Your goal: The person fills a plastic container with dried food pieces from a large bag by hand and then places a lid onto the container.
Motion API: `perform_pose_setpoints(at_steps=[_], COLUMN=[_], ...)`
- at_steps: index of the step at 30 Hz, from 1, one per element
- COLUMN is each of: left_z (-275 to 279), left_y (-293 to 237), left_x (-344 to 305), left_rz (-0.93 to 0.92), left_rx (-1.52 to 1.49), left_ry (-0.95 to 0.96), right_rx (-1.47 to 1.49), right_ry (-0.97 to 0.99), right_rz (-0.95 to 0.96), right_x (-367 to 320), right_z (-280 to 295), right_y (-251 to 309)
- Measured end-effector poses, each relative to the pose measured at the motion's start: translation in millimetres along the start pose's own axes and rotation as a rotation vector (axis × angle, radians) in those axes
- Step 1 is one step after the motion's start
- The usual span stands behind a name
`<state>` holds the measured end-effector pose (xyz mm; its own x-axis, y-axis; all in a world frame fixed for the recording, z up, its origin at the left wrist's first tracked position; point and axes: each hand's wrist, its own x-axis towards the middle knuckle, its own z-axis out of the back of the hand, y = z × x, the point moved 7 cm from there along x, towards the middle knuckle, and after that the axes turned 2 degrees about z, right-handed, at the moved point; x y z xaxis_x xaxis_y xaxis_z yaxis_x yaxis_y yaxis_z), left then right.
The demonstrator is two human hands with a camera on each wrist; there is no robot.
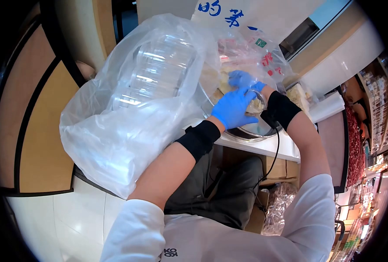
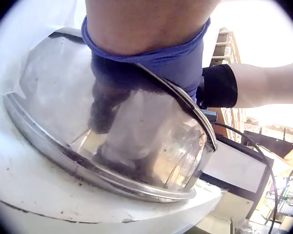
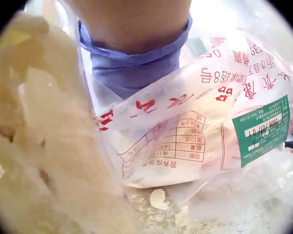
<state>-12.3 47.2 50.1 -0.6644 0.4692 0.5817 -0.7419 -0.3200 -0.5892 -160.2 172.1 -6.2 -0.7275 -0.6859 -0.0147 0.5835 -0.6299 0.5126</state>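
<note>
Both hands wear blue gloves and work close together over a steel bowl (image 2: pixel 117 185). My left hand (image 1: pixel 231 108) grips a small clear plastic tub (image 1: pixel 256 105), thumb and fingers on either side of it. Pale, shredded-looking food shows inside the tub. Just beyond it, my right hand (image 1: pixel 241 79) reaches in at a printed clear plastic bag (image 1: pixel 264 54); its fingertips are hidden. The right wrist view shows red print and a green label (image 3: pixel 261 130) on this bag. Pale beige food (image 3: pixel 53 126) fills that view's left side.
A large translucent bag (image 1: pixel 111 126) of stacked clear plastic containers (image 1: pixel 161 65) stands left of the bowl. White sheeting (image 1: pixel 327 108) lies at the right end of the white table (image 1: pixel 268 148). A black cable (image 1: pixel 276 150) hangs from the right wrist.
</note>
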Motion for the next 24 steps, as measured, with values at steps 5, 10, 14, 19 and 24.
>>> perform_pose_setpoints(at_steps=[5,10,14,19,24], left_z=[-4.9,-0.7,3.7,4.6,3.7], left_y=[2.2,-1.8,-5.4,-4.0,0.8], left_x=[1.6,-0.6,-1.2,-1.2,-0.3], left_rz=[0.075,0.023,0.001,0.046,0.053], left_rx=[-0.025,-0.019,-0.044,-0.019,-0.051], left_ry=[0.084,0.02,0.017,0.009,-0.001], right_rx=[0.181,-0.184,0.13,-0.343,0.082], right_ry=[-0.153,-0.014,-0.078,0.081,-0.056], right_rz=[-0.429,-0.126,-0.175,0.247,-0.178], right_x=[-0.1,4.2,2.4,6.8,-23.5], right_z=[7.7,1.3,-3.7,-14.1,12.9], right_y=[2.6,8.6,1.6,3.5,2.4])
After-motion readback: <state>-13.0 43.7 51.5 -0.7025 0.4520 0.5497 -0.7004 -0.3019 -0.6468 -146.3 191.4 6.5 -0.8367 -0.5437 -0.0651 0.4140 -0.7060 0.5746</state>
